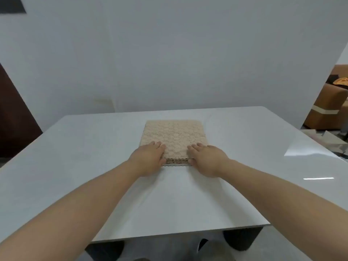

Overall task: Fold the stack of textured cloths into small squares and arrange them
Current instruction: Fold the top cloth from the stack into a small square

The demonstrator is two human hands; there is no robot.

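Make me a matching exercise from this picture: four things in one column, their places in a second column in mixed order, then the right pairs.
Things:
1. left hand
2. right hand
3. stack of cloths
4. brown sofa

Places:
A. beyond the table, at the right edge of the view
B. flat on the table, in the middle
C. on the near right corner of the stack
D. on the near left corner of the stack

Pairs: 1-D, 2-C, 3-B, 4-A
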